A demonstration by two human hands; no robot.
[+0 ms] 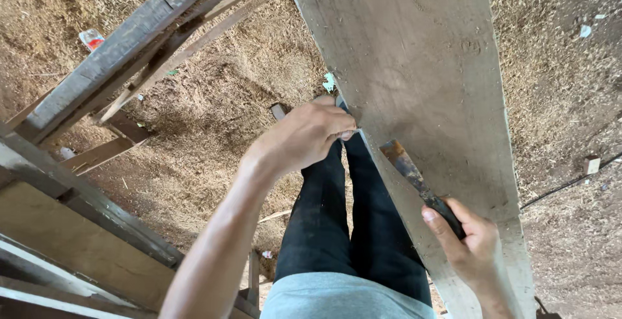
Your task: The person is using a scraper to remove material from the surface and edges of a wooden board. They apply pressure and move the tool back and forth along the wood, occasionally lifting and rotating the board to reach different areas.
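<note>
Sawdust covers the whole floor, with a small red-and-white packet lying top left beside a grey weathered timber frame. Running down the middle is a wide, pale, rough-sawn wooden plank. Left hand reaches out, wrist bent, fingers curled together over the plank's near edge. Right hand sits lower, fingers clamped on the dark handle of a rusty flat-bladed chisel, whose blade lies angled on the plank's face near that edge.
</note>
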